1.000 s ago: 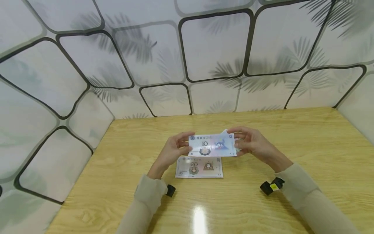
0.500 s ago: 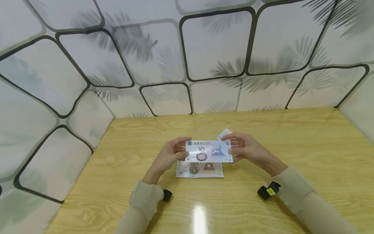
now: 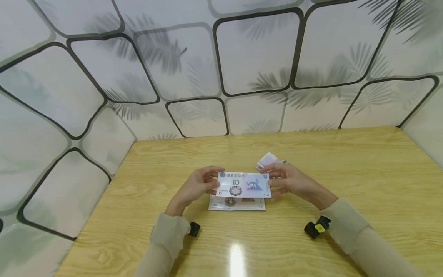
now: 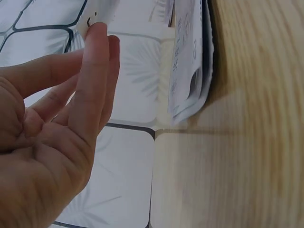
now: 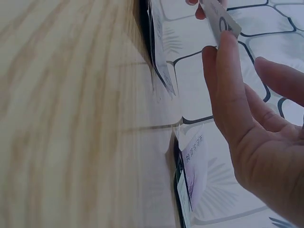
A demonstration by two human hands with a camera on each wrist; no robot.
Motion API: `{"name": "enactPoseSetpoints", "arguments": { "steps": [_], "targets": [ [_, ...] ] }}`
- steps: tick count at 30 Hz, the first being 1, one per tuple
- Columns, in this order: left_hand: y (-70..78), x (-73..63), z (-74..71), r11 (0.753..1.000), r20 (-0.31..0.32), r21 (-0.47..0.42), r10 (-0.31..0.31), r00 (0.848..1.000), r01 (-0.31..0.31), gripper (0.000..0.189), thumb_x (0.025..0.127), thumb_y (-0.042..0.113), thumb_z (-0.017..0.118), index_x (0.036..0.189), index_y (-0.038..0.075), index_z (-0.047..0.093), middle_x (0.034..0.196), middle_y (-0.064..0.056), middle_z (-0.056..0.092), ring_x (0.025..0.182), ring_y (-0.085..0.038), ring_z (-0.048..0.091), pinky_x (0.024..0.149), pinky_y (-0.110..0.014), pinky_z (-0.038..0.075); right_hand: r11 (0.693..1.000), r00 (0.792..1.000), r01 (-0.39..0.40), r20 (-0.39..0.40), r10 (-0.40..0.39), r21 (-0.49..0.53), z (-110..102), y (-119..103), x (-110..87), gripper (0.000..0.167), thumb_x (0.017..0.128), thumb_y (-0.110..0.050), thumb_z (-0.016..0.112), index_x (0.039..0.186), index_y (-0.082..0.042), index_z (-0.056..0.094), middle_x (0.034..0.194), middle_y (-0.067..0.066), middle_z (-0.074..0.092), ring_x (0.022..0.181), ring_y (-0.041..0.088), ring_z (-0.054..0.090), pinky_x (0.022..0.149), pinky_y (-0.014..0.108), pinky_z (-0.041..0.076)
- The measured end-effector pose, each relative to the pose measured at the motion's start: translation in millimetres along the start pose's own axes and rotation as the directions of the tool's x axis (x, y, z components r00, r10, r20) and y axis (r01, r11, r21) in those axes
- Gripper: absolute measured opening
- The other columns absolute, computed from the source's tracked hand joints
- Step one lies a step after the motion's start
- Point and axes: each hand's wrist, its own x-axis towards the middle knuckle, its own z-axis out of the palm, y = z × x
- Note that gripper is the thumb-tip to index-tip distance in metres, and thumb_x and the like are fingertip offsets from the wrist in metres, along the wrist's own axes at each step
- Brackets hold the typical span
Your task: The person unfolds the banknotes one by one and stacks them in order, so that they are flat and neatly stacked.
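Note:
A play banknote (image 3: pixel 243 185) printed with a 10 is held level between both hands, above the table. My left hand (image 3: pixel 197 186) pinches its left end, and my right hand (image 3: pixel 294 182) pinches its right end. Beneath it lies another play banknote (image 3: pixel 238 204), marked 20, partly covered in the head view. The left wrist view shows folded paper layers (image 4: pixel 190 71) under that 20 note. Just behind the right hand is a small pile of notes (image 3: pixel 268 159), half hidden by the fingers; the right wrist view shows this pile (image 5: pixel 194 166) standing slightly off the wood.
A light wood table (image 3: pixel 166 165) carries everything. A patterned pale backdrop (image 3: pixel 256 57) rises behind it and along the left side. Black wrist cameras (image 3: pixel 313 229) sit at both cuffs.
Both hands have brought the 10 note toward the person and slightly left, so it covers more of the 20 note. The pile behind the right hand has come more into view.

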Motion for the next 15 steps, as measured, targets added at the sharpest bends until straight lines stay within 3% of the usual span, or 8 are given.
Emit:
{"name": "enactPoseSetpoints", "arguments": {
  "steps": [7, 15],
  "targets": [
    [-5.5, 0.3, -6.4, 1.000, 0.074, -0.005, -0.030, 0.997, 0.030, 0.043, 0.100, -0.003, 0.055, 0.141, -0.011, 0.049, 0.126, -0.027, 0.056, 0.097, -0.023, 0.064, 0.077, -0.041, 0.062, 0.999, 0.999, -0.034, 0.043, 0.032, 0.043, 3.0, 3.3, 1.4, 0.054, 0.102, -0.001, 0.055, 0.143, 0.021, 0.030, 0.133, 0.033, 0.050, 0.107, 0.032, 0.064, 0.083, 0.047, 0.060],
    [-11.5, 0.8, -12.5, 0.998, 0.089, -0.005, -0.069, 0.994, 0.070, 0.043, 0.100, -0.001, 0.055, 0.142, -0.010, 0.049, 0.125, -0.025, 0.057, 0.100, -0.025, 0.063, 0.077, -0.039, 0.062, 0.999, 0.997, -0.042, 0.063, 0.043, -0.011, 2.5, 7.0, 1.2, 0.061, 0.101, -0.010, 0.061, 0.144, 0.020, 0.030, 0.136, 0.033, 0.044, 0.106, 0.029, 0.064, 0.082, 0.047, 0.061]
  ]
}}
